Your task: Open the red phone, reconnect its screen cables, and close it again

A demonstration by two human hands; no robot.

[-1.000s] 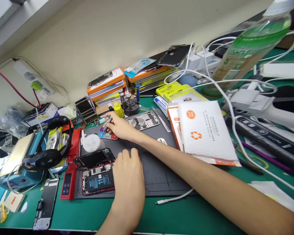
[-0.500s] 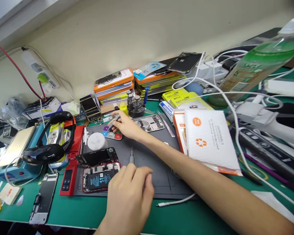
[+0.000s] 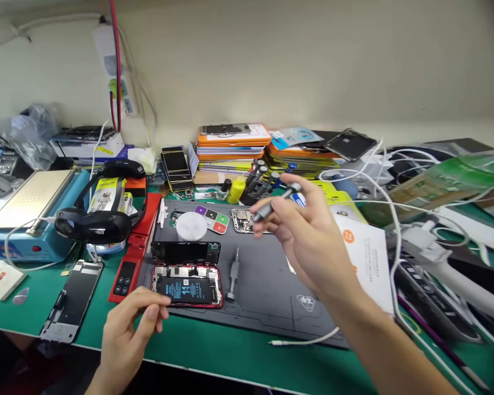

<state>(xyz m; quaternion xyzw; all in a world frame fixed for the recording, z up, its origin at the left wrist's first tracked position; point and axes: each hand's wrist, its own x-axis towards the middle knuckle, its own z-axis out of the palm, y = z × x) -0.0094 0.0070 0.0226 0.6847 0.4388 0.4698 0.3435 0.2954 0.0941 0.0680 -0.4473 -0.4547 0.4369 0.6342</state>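
My right hand (image 3: 300, 230) is raised over the dark mat (image 3: 263, 280), its fingers closed on a grey screwdriver (image 3: 267, 210). Near the lower left corner of an opened red phone (image 3: 187, 286) is my left hand (image 3: 134, 329), thumb and forefinger slightly apart, holding nothing. The phone shows a black battery marked 11, and its screen (image 3: 185, 253) stands tilted up behind it. A second grey screwdriver (image 3: 233, 277) lies on the mat just right of the phone. Behind the screen are a round white container (image 3: 191, 226) and a coloured plate (image 3: 212, 218).
A red tool (image 3: 135, 247) with a display borders the mat's left side. Headphones (image 3: 94, 225) and a blue machine (image 3: 33, 230) stand farther left. A screwdriver stand (image 3: 257, 189) is behind the mat. White packaging (image 3: 368, 258) and a white cable (image 3: 395, 236) lie right.
My right hand has come back from the coloured plate with a screwdriver. My left hand has moved left and let go of the other screwdriver, now lying on the mat. The view has turned.
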